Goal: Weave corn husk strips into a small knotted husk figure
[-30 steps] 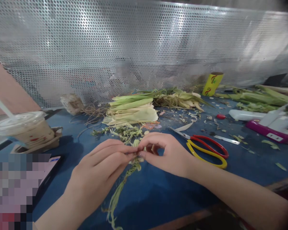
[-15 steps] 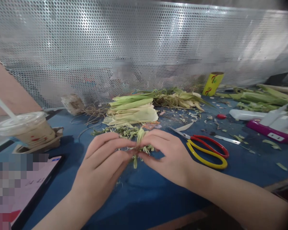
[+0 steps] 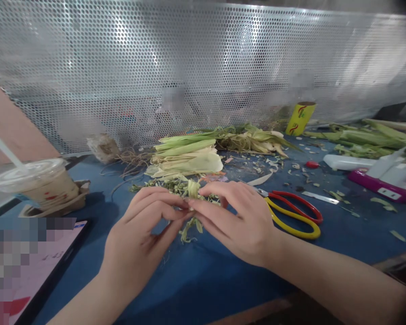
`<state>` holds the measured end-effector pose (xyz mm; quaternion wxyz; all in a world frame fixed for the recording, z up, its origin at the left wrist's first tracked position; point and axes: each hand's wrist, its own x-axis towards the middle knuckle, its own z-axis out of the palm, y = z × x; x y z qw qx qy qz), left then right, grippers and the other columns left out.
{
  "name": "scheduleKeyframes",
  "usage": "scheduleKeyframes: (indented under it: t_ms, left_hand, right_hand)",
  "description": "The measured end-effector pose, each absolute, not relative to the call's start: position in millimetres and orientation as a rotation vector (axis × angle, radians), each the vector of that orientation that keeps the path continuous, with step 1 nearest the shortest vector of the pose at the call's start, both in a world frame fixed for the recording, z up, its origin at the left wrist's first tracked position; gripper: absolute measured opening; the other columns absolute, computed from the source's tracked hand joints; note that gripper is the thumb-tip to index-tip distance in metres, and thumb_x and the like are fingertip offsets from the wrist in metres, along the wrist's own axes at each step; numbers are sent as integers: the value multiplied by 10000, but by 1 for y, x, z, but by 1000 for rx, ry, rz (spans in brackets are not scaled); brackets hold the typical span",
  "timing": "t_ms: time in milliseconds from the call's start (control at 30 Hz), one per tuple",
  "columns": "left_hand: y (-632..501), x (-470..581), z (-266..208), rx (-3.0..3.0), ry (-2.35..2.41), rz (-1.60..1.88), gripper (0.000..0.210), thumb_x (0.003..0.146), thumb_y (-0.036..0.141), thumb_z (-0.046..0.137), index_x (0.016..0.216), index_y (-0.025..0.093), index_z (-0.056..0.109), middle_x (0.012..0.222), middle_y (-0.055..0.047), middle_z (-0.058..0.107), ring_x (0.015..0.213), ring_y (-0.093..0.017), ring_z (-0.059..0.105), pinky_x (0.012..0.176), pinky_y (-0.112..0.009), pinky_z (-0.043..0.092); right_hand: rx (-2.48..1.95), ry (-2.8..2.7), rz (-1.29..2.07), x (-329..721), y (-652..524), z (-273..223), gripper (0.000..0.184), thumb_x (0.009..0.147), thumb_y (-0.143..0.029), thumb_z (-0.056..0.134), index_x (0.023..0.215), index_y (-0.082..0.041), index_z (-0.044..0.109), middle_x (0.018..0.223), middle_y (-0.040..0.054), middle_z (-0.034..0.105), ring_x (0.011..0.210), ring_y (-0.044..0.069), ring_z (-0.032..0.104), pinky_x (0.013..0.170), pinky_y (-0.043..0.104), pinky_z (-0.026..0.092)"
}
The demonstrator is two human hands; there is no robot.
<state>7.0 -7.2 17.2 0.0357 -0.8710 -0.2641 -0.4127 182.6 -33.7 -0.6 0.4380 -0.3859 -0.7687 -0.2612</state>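
Note:
Between my fingertips, low over the blue table [image 3: 203,280], is a small folded piece of pale green corn husk [image 3: 194,188]. My left hand [image 3: 138,234] pinches it from the left, and the fingertips of my right hand [image 3: 240,221] meet it from the right. Shredded green ends [image 3: 191,229] hang below the fingers. Behind my hands lies a scatter of small knotted green husk pieces [image 3: 149,184], partly covered by my fingers. Farther back rests a stack of flat corn husks [image 3: 186,158]. Scissors [image 3: 294,212] with red and yellow handles lie beside my right hand, their blades mostly hidden.
Left are a lidded drink cup [image 3: 43,185] with a straw, a phone [image 3: 54,266] and twine [image 3: 131,162]. A dry husk heap [image 3: 253,140], yellow tube [image 3: 301,118], blade [image 3: 320,197], purple power strip [image 3: 382,186] and scraps lie back and right. A perforated metal panel [image 3: 203,58] stands behind.
My right hand has shifted slightly left and turned over the husk piece, now covering the scissors' tips. The husk's folded top sits farther left, and more shredded ends show below my fingers.

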Motion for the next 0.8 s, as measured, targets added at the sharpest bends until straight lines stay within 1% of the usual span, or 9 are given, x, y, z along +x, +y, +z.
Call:
scheduleKeyframes:
  t_ms: [67,167,267,333,467,633,800]
  left_hand:
    - [-8,7,17,-2639,-808,-1296,136,744,115,594,680,208,518,785,-3,599,774,-152,551,702,-296,452]
    - [-9,7,17,-2604,-779,-1311,130,742,118,596,679,210,528,792,-7,588,745,-148,563,676,-293,458]
    - [-10,8,18,-2659,-689,-1298,156,740,93,586,690,219,510,762,2,597,722,-148,570,651,-290,463]
    - [-10,8,18,-2676,-650,-1281,167,737,80,585,708,222,503,761,2,603,719,-149,569,655,-293,461]
    - [-7,8,15,-2684,-699,-1243,170,760,81,558,716,221,471,788,-5,592,755,-152,569,678,-298,459]
    - [-5,9,12,-2683,-689,-1209,186,770,82,543,704,217,434,793,-7,566,754,-145,554,675,-300,457]
    - [-4,9,14,-2616,-615,-1205,200,748,49,563,708,210,451,815,-11,593,775,-146,559,706,-306,460]
  right_hand:
    - [-939,-1901,-574,182,-32,-3,156,819,-194,530,926,-212,642,906,36,648,684,126,557,635,278,434]
    - [-930,-1897,-380,181,-30,-7,168,817,-195,525,936,-199,644,957,53,625,764,145,570,684,286,465]
    - [-946,-1863,-169,178,-29,-10,167,797,-158,532,902,-199,655,971,52,600,843,150,569,679,260,483]
    - [-947,-1831,-82,176,-28,-11,158,781,-136,540,861,-193,663,968,53,590,862,148,566,663,243,489]
    - [-934,-1820,-81,175,-27,-13,151,778,-130,540,845,-185,663,1000,58,583,867,148,557,680,255,488]
    - [-930,-1876,-176,177,-26,-14,182,811,-141,507,892,-180,665,1117,63,558,863,153,520,737,293,474]
    - [-933,-1886,-177,178,-27,-12,200,819,-151,507,945,-185,658,1173,68,532,815,149,508,717,302,481]
